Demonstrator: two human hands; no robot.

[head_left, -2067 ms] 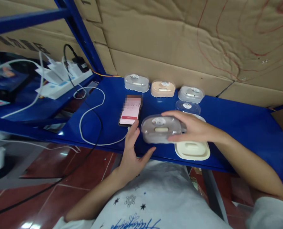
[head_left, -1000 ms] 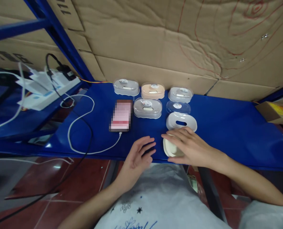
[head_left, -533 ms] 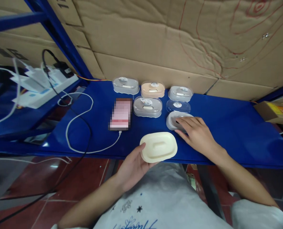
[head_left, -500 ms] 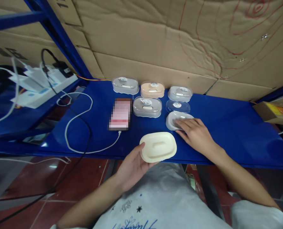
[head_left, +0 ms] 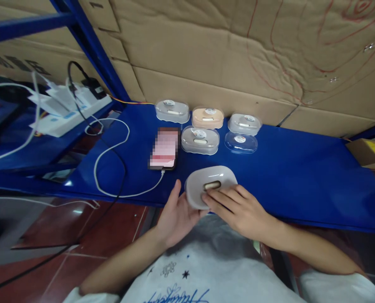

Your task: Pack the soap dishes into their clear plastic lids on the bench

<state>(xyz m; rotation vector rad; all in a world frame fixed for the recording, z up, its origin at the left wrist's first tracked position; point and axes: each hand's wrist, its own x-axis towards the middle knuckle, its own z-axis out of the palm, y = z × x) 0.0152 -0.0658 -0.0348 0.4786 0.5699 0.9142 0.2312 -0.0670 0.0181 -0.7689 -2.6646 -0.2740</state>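
My left hand (head_left: 177,216) supports an oval plastic box from below, with its thumb raised off the near left side. The box's pale grey cover (head_left: 196,187) faces up, and a cream piece (head_left: 212,185) shows through the slot in its top. The rest of the cream tray is hidden beneath the cover. My right hand (head_left: 240,210) grips the cover's right side, fingertips lying on its top beside the slot. Behind the hands, a clear lid (head_left: 240,144) with a round sticker lies on the blue table. A finished-looking grey box (head_left: 200,145) with a clear lid stands left of it.
Along the cardboard wall stand a grey box (head_left: 172,112), a peach box (head_left: 208,120) and another grey box (head_left: 244,125), all clear-lidded. A phone (head_left: 165,149) with a white cable lies at left. A power strip (head_left: 70,115) and a carton (head_left: 368,153) flank them.
The grey lidded box was set down beside the phone. My left hand took the cream tray; my right hand lifted the pale grey cover from the table and brought it over the tray.
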